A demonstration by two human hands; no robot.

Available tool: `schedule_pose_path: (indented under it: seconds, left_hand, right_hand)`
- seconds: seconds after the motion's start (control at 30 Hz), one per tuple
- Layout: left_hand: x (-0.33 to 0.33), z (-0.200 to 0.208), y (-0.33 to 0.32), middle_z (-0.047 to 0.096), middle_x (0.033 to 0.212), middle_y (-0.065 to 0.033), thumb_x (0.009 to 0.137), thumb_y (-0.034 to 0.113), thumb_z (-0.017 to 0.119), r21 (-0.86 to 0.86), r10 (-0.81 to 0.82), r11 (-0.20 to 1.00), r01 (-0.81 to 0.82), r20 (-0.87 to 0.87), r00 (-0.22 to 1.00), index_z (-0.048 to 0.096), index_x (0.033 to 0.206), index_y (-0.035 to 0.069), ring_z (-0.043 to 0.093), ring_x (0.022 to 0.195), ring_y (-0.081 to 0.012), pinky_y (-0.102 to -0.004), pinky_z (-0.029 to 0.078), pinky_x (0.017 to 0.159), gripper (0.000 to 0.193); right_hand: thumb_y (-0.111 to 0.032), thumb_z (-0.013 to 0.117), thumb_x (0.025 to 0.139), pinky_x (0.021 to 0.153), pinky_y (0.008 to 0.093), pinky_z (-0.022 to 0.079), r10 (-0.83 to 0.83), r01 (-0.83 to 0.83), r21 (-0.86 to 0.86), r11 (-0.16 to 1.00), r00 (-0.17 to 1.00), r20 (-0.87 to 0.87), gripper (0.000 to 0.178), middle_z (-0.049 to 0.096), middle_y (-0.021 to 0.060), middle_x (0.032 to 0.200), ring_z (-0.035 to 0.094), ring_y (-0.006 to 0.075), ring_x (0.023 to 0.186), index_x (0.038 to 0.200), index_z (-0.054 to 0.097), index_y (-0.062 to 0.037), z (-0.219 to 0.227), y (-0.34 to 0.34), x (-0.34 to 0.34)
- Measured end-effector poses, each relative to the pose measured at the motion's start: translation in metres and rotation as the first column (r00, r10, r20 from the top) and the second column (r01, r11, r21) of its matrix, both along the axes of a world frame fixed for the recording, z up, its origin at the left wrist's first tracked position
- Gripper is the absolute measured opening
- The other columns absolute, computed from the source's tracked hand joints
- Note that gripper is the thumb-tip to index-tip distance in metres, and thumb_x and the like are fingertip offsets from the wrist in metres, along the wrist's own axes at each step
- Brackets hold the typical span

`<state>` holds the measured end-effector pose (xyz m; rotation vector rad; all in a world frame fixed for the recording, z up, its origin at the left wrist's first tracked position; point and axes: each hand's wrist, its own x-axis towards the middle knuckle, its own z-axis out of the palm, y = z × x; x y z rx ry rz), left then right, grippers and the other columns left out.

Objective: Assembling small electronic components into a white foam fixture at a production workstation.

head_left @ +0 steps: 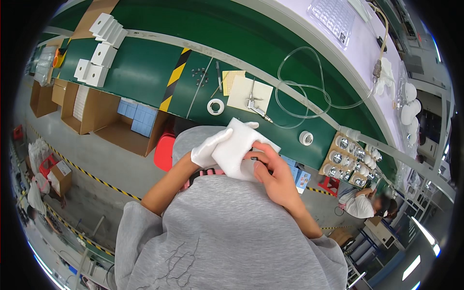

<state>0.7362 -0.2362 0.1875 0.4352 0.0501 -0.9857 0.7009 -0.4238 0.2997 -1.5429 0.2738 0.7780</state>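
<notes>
In front of my chest is a soft white foam pouch point(230, 151), tilted, its opening facing right. My left hand point(211, 147), in a white glove, wraps round its left side and holds it. The bare fingers of my right hand point(273, 170) are curled at the opening, the thumb against the near flap and the other fingers partly inside. A small dark spot shows between those fingers; what it is I cannot make out. Just beyond the pouch, an air blow gun point(252, 103) lies on a pale sheet point(240, 94).
A white ring point(215, 107) and a round white part point(306, 138) lie on the green bench point(140, 63). White boxes point(104, 55) are stacked at left, above open cartons point(135, 135). Clear-domed bulbs point(336, 157) fill a tray at right. A clear hose point(309, 87) loops across the back.
</notes>
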Motion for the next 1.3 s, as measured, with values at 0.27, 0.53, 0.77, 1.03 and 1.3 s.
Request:
schedule_pose_path:
  seconds: [0.27, 0.53, 0.77, 1.03, 1.3]
  left_hand:
    - [0.001, -0.005, -0.003, 0.045, 0.149, -0.0168, 0.094, 0.06, 0.045, 0.017, -0.008, 1.0, 0.007, 0.028, 1.0, 0.023, 0.156, 0.002, 0.047, 0.136, -0.0248, -0.0374, 0.037, 0.114, 0.088]
    - [0.001, -0.001, -0.005, 0.044, 0.149, -0.0173, 0.095, 0.058, 0.045, 0.003, 0.02, 1.0, -0.02, 0.012, 1.0, 0.023, 0.156, 0.001, 0.047, 0.136, -0.0261, -0.0382, 0.035, 0.115, 0.087]
    - [-0.001, 0.0, -0.003, 0.044, 0.149, -0.017, 0.096, 0.056, 0.044, -0.026, 0.038, 0.999, -0.038, 0.008, 0.999, 0.025, 0.155, -0.001, 0.045, 0.137, -0.0255, -0.0381, 0.034, 0.116, 0.084]
    - [0.0, -0.002, 0.0, 0.035, 0.157, -0.0138, 0.103, 0.054, 0.03, 0.036, 0.078, 0.996, -0.079, 0.043, 0.996, 0.029, 0.153, -0.002, 0.045, 0.136, -0.0236, -0.0368, 0.036, 0.114, 0.075]
    - [0.001, -0.004, -0.003, 0.029, 0.16, -0.0137, 0.102, 0.054, 0.031, -0.014, 0.049, 0.999, -0.049, 0.004, 0.999, 0.03, 0.153, -0.001, 0.039, 0.141, -0.026, -0.0384, 0.033, 0.116, 0.075]
  right_hand:
    - [0.004, 0.044, 0.098, 0.062, 0.0208, 0.041, 0.077, -0.053, -0.157, 0.986, 0.985, 0.155, 0.049, 0.069, 0.0089, 0.122, 0.043, 0.0054, 0.065, 0.147, 0.043, -0.0041, -0.003, -0.003, -0.004]
    - [0.011, 0.045, 0.087, 0.069, 0.0402, 0.053, 0.323, -0.057, -0.52, 0.852, 0.839, 0.438, 0.054, 0.07, 0.0217, 0.111, 0.07, 0.0363, 0.082, 0.139, 0.048, -0.0038, -0.006, 0.006, -0.004]
    - [0.012, 0.049, 0.081, 0.064, 0.0428, 0.056, 0.559, -0.135, -0.773, 0.62, 0.768, 0.314, 0.049, 0.071, 0.0199, 0.104, 0.069, 0.0367, 0.075, 0.127, 0.053, -0.0047, -0.006, 0.008, -0.003]
    - [0.014, 0.044, 0.088, 0.056, 0.0309, 0.05, 0.397, -0.145, -0.511, 0.847, 0.811, 0.429, 0.042, 0.07, 0.0152, 0.117, 0.062, 0.0218, 0.058, 0.125, 0.053, -0.0046, 0.004, -0.011, 0.008]
    - [0.013, 0.041, 0.092, 0.067, 0.0232, 0.048, 0.06, -0.068, 0.019, 0.998, 0.964, 0.26, 0.038, 0.057, 0.013, 0.122, 0.057, 0.0105, 0.091, 0.127, 0.038, -0.0007, 0.011, -0.01, 0.013]
